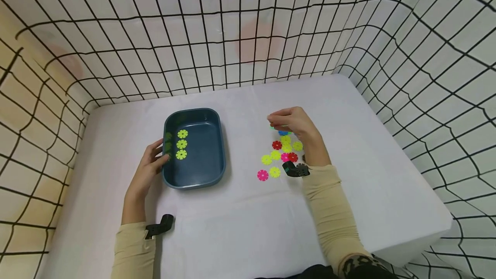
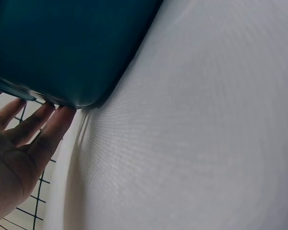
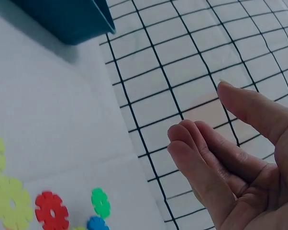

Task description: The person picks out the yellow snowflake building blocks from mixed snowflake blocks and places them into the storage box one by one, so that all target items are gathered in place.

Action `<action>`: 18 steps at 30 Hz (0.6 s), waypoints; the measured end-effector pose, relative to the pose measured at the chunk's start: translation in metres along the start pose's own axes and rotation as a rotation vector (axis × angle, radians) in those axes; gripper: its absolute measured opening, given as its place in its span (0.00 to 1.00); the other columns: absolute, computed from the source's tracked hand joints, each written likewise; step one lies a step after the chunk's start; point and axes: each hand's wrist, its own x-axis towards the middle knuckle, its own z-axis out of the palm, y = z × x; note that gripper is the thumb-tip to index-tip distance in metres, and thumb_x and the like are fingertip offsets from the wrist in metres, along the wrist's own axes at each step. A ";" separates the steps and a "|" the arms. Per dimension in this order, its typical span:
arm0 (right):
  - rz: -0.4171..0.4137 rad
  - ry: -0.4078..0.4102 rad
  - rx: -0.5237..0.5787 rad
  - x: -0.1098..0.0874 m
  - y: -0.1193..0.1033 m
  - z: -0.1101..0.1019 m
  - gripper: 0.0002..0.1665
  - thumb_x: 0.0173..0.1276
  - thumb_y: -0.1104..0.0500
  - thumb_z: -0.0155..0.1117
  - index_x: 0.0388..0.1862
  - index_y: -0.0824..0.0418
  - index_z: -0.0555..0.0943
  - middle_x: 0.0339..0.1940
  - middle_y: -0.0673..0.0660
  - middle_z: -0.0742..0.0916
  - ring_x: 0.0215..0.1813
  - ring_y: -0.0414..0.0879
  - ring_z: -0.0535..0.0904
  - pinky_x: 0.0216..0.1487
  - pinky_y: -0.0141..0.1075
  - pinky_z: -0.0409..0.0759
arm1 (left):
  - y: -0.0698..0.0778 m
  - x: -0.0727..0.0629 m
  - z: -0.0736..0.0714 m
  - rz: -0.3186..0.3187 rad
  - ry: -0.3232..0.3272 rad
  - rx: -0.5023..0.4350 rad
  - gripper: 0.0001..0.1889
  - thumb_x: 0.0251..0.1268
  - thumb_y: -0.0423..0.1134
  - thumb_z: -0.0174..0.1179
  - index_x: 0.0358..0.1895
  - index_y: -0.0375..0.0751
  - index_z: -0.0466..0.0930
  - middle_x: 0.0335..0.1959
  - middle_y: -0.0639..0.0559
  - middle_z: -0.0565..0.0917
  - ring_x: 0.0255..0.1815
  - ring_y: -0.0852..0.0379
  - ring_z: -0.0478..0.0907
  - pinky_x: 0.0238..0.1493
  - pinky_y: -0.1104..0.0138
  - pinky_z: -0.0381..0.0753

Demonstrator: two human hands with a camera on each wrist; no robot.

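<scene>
A wire grid [image 1: 240, 11] stands around the far edge and both sides of the white table [image 1: 240, 227], and behind it there is pale cloth. The blue tray [image 1: 203, 154] is on the left half of the table, and its long axis runs away from the person, nearly straight. The left hand [image 1: 149, 165] grips the left wall of the tray, with the thumb over the rim and the fingers against the outer side. Inside, three yellow discs [image 1: 181, 144] lie flat in one row, which goes along this wall, and the wall reflects them. The loose discs [image 1: 286, 147] lie on the table to the right of the tray, well apart from it, and some overlap; a pink disc [image 1: 262, 175] is the nearest to the person. The right hand [image 1: 294, 122] is above their far end, its fingers softly bent and its thumb apart from them, holding nothing that I can see. This hand and the right camera [image 1: 295, 169] on its wrist cover a part of the discs. Marks on this camera are too small to read.
</scene>
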 end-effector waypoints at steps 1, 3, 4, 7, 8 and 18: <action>0.001 0.004 -0.007 -0.001 0.002 -0.003 0.28 0.64 0.50 0.69 0.55 0.69 0.81 0.52 0.62 0.86 0.52 0.54 0.84 0.54 0.37 0.82 | 0.000 0.001 0.000 0.000 -0.002 -0.001 0.32 0.75 0.41 0.46 0.78 0.52 0.47 0.78 0.39 0.52 0.76 0.37 0.53 0.71 0.39 0.56; 0.006 0.018 -0.011 -0.002 0.005 -0.009 0.28 0.64 0.50 0.69 0.56 0.69 0.80 0.54 0.64 0.85 0.53 0.53 0.84 0.54 0.37 0.81 | -0.001 0.002 0.000 -0.001 -0.002 -0.002 0.32 0.75 0.40 0.46 0.78 0.52 0.47 0.78 0.39 0.52 0.76 0.37 0.53 0.71 0.39 0.56; 0.007 0.022 -0.021 -0.003 0.006 -0.011 0.29 0.65 0.49 0.68 0.56 0.69 0.80 0.55 0.65 0.85 0.53 0.54 0.84 0.54 0.36 0.81 | -0.001 0.002 0.000 -0.002 0.000 -0.001 0.32 0.75 0.40 0.46 0.78 0.52 0.47 0.78 0.39 0.52 0.76 0.37 0.53 0.71 0.39 0.56; 0.017 0.042 -0.047 -0.005 0.010 -0.018 0.29 0.65 0.48 0.68 0.56 0.68 0.80 0.56 0.66 0.85 0.50 0.50 0.86 0.52 0.34 0.82 | 0.000 0.001 0.000 -0.005 0.003 0.002 0.32 0.75 0.41 0.46 0.78 0.53 0.47 0.78 0.39 0.52 0.76 0.36 0.53 0.71 0.39 0.57; 0.024 0.048 -0.046 -0.005 0.011 -0.019 0.29 0.65 0.49 0.68 0.56 0.68 0.80 0.56 0.66 0.85 0.49 0.48 0.86 0.52 0.34 0.82 | 0.000 0.001 0.000 -0.006 0.003 0.002 0.32 0.76 0.41 0.46 0.78 0.53 0.46 0.79 0.39 0.52 0.76 0.36 0.53 0.71 0.38 0.57; 0.108 0.092 -0.051 -0.004 0.028 -0.031 0.29 0.64 0.48 0.69 0.56 0.66 0.81 0.56 0.65 0.84 0.57 0.56 0.82 0.52 0.32 0.82 | -0.003 0.002 0.000 0.004 0.012 0.021 0.32 0.75 0.45 0.47 0.78 0.56 0.49 0.78 0.40 0.53 0.75 0.36 0.54 0.70 0.38 0.57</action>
